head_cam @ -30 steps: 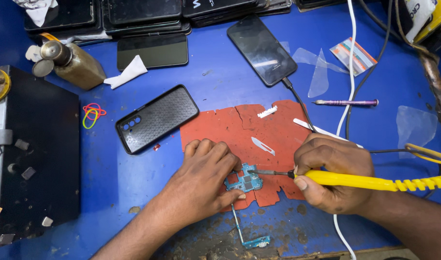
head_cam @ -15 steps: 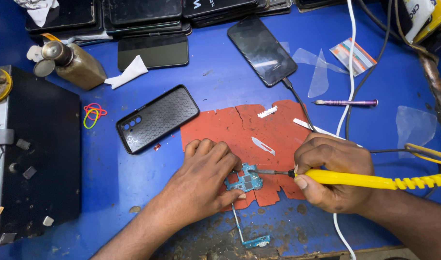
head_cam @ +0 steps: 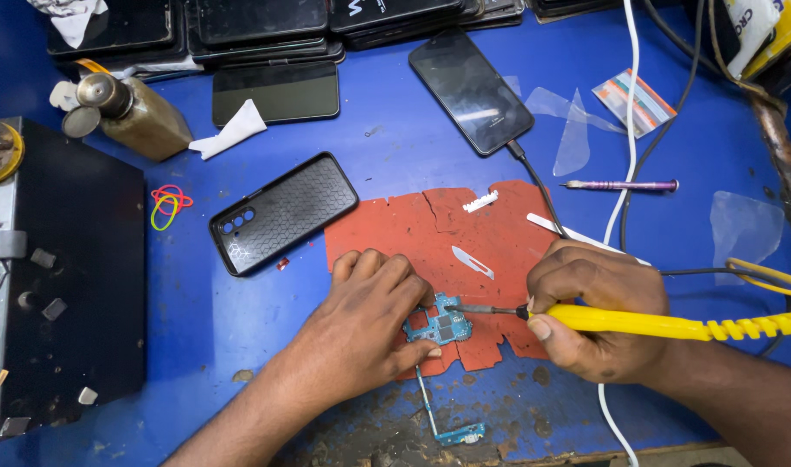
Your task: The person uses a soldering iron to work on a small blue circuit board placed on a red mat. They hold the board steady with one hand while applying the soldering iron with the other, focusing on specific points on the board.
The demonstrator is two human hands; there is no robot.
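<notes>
Yellow soldering iron (head_cam: 655,323) gripped in right hand (head_cam: 599,316), tip on circuit board (head_cam: 439,326) pinned by flattened left hand (head_cam: 361,324)

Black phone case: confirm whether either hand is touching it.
No. The black phone case lies apart from both the left hand and right hand.

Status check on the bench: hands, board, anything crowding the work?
Left hand pins circuit board to red mat. Right hand grips yellow soldering iron, tip on board. Loose blade lies just above, apart.
</notes>
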